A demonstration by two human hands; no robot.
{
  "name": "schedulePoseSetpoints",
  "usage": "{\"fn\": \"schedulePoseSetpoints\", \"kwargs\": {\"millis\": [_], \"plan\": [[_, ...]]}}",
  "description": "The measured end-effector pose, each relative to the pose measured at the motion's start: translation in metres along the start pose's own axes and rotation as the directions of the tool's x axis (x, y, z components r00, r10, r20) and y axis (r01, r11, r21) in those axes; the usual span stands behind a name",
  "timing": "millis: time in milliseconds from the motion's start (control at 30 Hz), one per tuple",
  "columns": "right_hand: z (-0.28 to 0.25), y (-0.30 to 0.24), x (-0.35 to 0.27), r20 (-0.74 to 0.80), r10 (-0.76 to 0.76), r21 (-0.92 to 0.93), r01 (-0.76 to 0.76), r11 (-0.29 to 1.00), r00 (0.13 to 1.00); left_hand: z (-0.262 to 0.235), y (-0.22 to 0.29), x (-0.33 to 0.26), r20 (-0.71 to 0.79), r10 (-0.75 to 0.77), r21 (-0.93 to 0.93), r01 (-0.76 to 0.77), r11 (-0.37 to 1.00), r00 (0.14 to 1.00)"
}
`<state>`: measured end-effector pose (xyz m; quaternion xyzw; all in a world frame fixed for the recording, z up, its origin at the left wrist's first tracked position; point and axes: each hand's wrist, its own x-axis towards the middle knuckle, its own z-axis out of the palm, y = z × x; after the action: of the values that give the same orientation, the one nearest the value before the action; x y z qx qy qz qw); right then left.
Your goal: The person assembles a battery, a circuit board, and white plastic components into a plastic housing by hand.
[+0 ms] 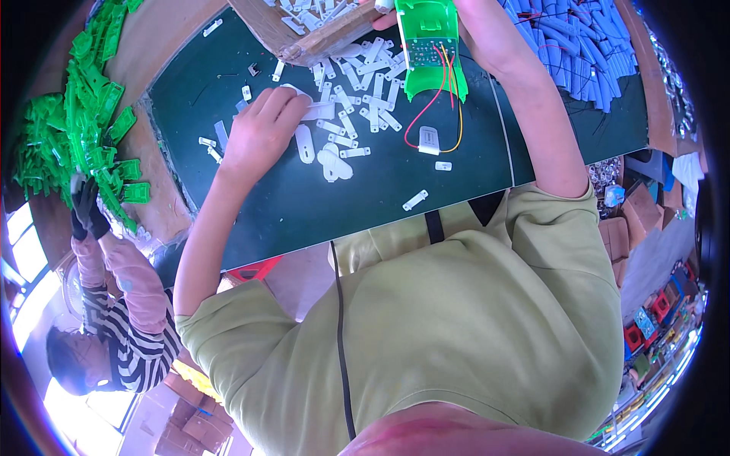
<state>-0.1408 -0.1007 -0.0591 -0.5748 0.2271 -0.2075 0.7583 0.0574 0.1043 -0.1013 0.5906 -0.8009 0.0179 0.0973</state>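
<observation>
The left hand [262, 133], in the upper middle-left of the frame, rests palm-down on the dark green table [319, 205]; its fingertips [293, 102] press together on a flat white plastic piece [313, 111], pinching its near end. Around those fingers lies a scatter of white plastic strips [357, 83], some rounded ovals just below the hand, others short bars spread toward the top centre.

The right hand [391, 11], at the top edge, is mostly cut off by the frame; it grasps the upper end of a green plastic housing [428, 45], though how the fingers close cannot be told. A small circuit board shows inside the housing, and red and yellow wires [441, 106] loop down from it to a small white block [429, 139] lying on the table.

A cardboard box [312, 38] of white parts sits at the top, just left of the housing. Blue plastic pieces [578, 45] pile in the upper right, green housings [91, 114] heap at the left edge. Lower left, another person in a striped sleeve reaches a gloved hand [85, 205] toward that heap.
</observation>
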Motion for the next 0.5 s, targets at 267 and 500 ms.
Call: {"fn": "schedulePoseSetpoints", "kwargs": {"millis": [267,500], "plan": [[0.002,0.001,0.001,-0.03,0.029,0.04,-0.028,0.999,0.999,0.008,0.001,-0.018,-0.143,0.01,0.142,0.01,0.99,0.99],[0.003,-0.006,0.004,-0.036,0.005,0.179,0.002,0.984,0.999,-0.01,0.001,-0.014,-0.281,-0.041,0.001,0.043,0.999,0.959]]}}
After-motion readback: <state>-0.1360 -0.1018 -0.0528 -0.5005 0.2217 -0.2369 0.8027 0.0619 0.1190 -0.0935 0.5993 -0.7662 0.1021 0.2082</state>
